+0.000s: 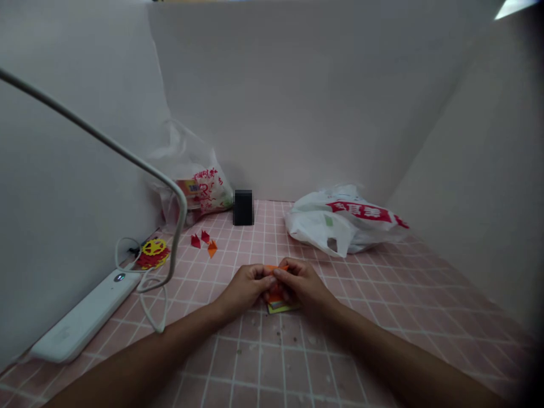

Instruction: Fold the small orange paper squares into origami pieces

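Note:
My left hand [250,286] and my right hand [301,282] meet at the middle of the table, pinching a piece of orange paper [277,292] between thumbs and fingers. Most of the paper is hidden by the fingers, so its folds are hard to make out. Under the hands lies a small stack of coloured paper [284,307] with a yellow-green edge showing. Further off to the left rest small folded paper pieces: two red ones [195,241] and an orange one [212,248].
A white power strip [89,317] lies along the left wall, with a looping white cable [181,209] above it. Yellow and red cut-outs [153,252] sit beside it. At the back stand a filled plastic bag [199,192], a black box [243,207] and another white bag [344,221].

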Motion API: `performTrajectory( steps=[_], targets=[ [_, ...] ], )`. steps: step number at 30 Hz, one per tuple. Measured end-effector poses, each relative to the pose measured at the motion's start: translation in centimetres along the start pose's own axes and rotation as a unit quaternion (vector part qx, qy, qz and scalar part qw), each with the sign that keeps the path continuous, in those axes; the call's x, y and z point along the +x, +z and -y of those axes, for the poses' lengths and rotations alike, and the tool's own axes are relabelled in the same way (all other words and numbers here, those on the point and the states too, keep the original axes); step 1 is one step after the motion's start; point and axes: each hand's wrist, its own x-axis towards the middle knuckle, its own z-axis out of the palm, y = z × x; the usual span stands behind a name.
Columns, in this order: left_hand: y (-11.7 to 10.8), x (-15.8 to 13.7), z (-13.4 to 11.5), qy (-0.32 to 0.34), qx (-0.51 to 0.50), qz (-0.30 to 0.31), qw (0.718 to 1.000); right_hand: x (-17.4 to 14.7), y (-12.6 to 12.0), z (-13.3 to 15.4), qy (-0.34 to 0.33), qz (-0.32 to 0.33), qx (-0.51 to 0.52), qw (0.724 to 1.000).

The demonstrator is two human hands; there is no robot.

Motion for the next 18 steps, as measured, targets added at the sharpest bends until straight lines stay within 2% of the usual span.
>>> performTrajectory(
  steps=[10,18],
  targets=[
    [-0.9,0.0,-0.9,0.046,0.018,0.006,0.999,0.3,-0.1,3.6,-0.039,0.0,-0.066,0.997],
    [0.1,-1.1,-1.3,0.069,0.039,0.024,0.997,-2.3,-0.3,3.5,-0.035,-0.044,-0.052,0.997]
  ],
)
